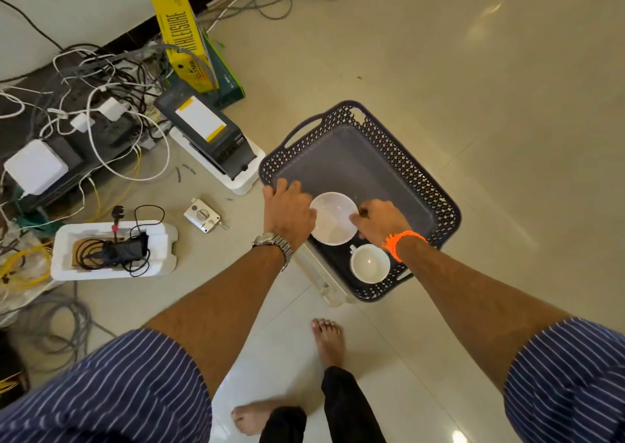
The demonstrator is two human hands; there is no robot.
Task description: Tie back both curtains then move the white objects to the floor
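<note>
A white bowl (333, 218) sits in a dark grey perforated basket (399, 158) that rests on a white stand. My left hand (287, 211) grips the bowl's left rim, with its fingers also over the basket's edge. My right hand (380, 217) holds the bowl's right rim. A white cup (369, 262) stands in the basket's near corner, just below my right wrist. No curtains are in view.
The beige tiled floor (473, 70) spreads to the right and far side. On the left lie tangled cables (101, 80), a yellow box (184, 40), a black device on foam (216, 138), a foam tray (115, 250) and a metal lock (202, 215). My bare feet (328, 341) stand below the basket.
</note>
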